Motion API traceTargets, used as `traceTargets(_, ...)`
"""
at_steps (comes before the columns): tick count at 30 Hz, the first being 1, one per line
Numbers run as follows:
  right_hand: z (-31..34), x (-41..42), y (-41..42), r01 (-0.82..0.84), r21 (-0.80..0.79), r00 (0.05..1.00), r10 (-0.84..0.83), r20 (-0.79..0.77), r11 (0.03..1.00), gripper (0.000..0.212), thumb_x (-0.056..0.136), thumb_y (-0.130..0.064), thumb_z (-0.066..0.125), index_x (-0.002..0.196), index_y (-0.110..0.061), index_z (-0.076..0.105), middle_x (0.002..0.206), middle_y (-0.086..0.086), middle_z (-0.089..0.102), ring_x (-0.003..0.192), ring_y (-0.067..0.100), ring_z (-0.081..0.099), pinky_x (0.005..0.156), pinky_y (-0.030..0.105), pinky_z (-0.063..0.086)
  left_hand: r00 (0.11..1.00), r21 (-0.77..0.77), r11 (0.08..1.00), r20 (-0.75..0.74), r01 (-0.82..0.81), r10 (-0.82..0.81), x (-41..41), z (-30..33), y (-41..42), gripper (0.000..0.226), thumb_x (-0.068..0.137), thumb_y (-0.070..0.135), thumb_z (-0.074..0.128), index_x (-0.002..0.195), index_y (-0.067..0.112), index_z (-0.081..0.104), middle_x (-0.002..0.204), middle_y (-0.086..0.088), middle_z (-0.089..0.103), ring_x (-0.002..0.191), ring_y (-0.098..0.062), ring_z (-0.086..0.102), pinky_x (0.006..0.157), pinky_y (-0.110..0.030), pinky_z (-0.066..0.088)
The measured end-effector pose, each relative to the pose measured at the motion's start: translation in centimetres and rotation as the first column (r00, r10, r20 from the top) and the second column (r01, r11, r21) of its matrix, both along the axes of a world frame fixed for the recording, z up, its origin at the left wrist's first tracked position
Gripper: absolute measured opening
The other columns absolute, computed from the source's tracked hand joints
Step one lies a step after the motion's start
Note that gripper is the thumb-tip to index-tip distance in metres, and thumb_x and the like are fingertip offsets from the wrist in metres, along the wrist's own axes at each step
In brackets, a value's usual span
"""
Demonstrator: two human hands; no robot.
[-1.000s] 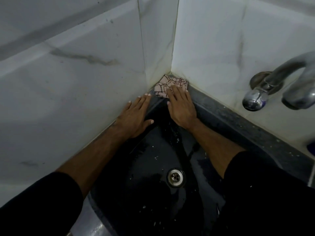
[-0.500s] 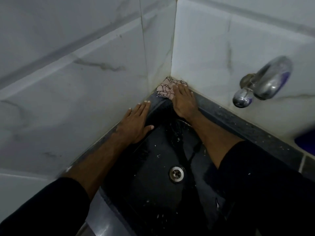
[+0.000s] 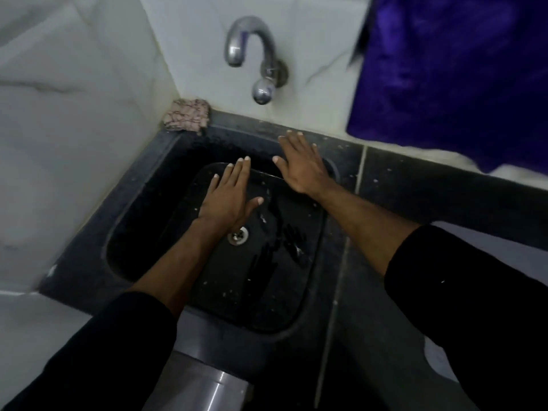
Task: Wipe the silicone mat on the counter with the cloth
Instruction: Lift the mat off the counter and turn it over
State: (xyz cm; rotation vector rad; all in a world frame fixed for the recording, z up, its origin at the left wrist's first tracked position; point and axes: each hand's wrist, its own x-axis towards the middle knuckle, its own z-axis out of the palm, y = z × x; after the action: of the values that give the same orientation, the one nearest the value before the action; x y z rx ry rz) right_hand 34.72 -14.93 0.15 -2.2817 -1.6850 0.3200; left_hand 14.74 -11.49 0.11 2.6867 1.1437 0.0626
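Note:
A crumpled pinkish patterned cloth (image 3: 186, 115) lies alone in the back left corner of the black sink's rim, against the tiled walls. My left hand (image 3: 228, 197) hovers flat over the sink basin, fingers apart, holding nothing. My right hand (image 3: 302, 167) is spread over the basin's back right edge, also empty, well to the right of the cloth. A purple sheet (image 3: 444, 69) fills the upper right above the counter; I cannot tell whether it is the silicone mat.
A wet black sink (image 3: 142, 203) with a metal drain (image 3: 238, 235) sits in a dark counter (image 3: 430, 185). A chrome tap (image 3: 252, 54) juts from the white marble wall above the back rim. A grey pipe (image 3: 204, 381) shows below the front edge.
My right hand has let go of the cloth and moved right. My left hand has come off the left rim to over the basin. The view has swung right, showing the tap and the purple sheet.

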Motion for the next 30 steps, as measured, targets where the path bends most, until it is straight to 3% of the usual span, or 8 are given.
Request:
traceTargets(16, 0.7, 18.6, -37.0, 0.398, -0.027, 0.917, -0.397, 0.042, 0.917, 0.062, 0.1, -0.051, 0.029, 0.152, -0.021, 0.016, 0.162, 0.002, 0.009, 0.149, 0.023, 0.003, 0.119, 0.05, 0.004, 0.973, -0.008, 0.978, 0.093, 0.211, -0.209, 19.5, 0.7, -23.8, 0.088, 0.093, 0.056, 0.043, 0.154, 0.013, -0.004, 0.162, -0.005, 0.002, 0.149, -0.025, 0.006, 0.119, -0.049, 0.008)
traceTargets(23, 0.2, 24.4, -49.9, 0.563, -0.047, 0.826, -0.563, 0.023, 0.825, 0.059, 0.101, -0.048, 0.029, 0.152, -0.02, 0.019, 0.162, 0.002, 0.012, 0.149, 0.024, 0.006, 0.119, 0.049, 0.008, 0.966, -0.131, 0.958, 0.059, 0.256, -0.25, 24.6, -1.4, -32.1, 0.089, 0.093, 0.058, 0.042, 0.154, 0.013, -0.003, 0.162, -0.005, -0.002, 0.149, -0.026, 0.004, 0.118, -0.052, 0.009)
traceTargets(26, -0.5, 25.5, -53.9, 0.641, -0.05, 0.765, -0.643, -0.04, 0.766, 0.058, 0.101, -0.044, 0.033, 0.151, -0.015, 0.022, 0.16, 0.007, 0.018, 0.148, 0.028, 0.014, 0.119, 0.046, 0.014, 0.984, -0.213, 0.961, 0.053, 0.177, -0.169, 24.6, -2.3, -33.9, 0.085, 0.094, 0.051, 0.048, 0.154, 0.009, 0.006, 0.161, -0.011, 0.006, 0.147, -0.031, 0.013, 0.116, -0.053, 0.018)
traceTargets(30, -1.9, 26.1, -57.9, 0.758, -0.031, 0.641, -0.754, -0.142, 0.651, 0.049, 0.099, -0.029, 0.045, 0.139, 0.0, 0.042, 0.143, 0.022, 0.044, 0.131, 0.037, 0.043, 0.11, 0.044, 0.037, 0.994, -0.256, 0.964, 0.062, -0.072, 0.091, 23.4, -3.5, -34.4, 0.057, 0.094, 0.038, 0.054, 0.137, 0.003, 0.043, 0.139, -0.021, 0.042, 0.124, -0.039, 0.047, 0.101, -0.05, 0.041)
